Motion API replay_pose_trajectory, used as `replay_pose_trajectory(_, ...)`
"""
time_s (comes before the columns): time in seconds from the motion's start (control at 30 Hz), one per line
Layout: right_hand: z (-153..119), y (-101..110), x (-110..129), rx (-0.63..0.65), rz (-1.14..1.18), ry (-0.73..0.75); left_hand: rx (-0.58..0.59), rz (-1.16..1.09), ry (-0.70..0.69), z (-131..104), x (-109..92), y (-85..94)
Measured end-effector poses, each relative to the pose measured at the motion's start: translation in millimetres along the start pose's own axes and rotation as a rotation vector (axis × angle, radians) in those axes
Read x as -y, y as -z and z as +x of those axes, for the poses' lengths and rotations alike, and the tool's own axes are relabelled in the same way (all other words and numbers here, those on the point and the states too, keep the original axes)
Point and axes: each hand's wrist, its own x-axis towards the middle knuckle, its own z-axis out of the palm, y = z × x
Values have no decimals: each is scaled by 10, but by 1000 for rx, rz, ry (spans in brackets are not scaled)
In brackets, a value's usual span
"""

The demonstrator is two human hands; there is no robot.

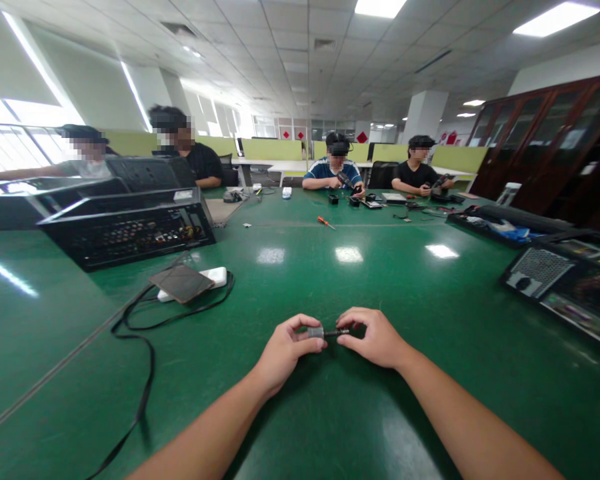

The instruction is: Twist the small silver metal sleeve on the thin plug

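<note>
Between the fingers and thumb of my left hand (pixel 287 347) is a small grey cylinder (pixel 315 332), held just above the green table (pixel 290 413). A thin dark threaded rod (pixel 336 332) extends from the cylinder's right side. The thumb and fingers of my right hand (pixel 375 339) close around the rod's right end, which lies level with the cylinder. Both hands are close together, low in the middle of the view.
An open black computer case (pixel 130 230) stands at left, another (pixel 570 280) at right. A white power strip (pixel 220 276) with a black cable lies left. An orange screwdriver (pixel 323 221) lies farther back. Several people sit across the table.
</note>
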Motion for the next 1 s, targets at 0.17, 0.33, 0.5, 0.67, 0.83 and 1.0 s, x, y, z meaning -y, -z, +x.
replay_pose_trajectory(0.17,-2,-1,-14,4,-12,1,-7,2,0,5,-8,-1)
replay_pose_trajectory(0.33,-3,6,-13,8,-14,-8,-13,0,3,13,-5,9)
replay_pose_trajectory(0.5,-1,29,1,9,-5,-18,-16,-1,5,14,-4,5)
replay_pose_trajectory(0.67,1,38,0,11,-17,-19,-10,-2,1,11,1,5)
replay_pose_trajectory(0.83,5,48,6,12,-30,-27,-38,-5,-16,15,8,15)
replay_pose_trajectory(1.0,4,54,3,8,-34,-27,-53,-11,-16,13,0,9)
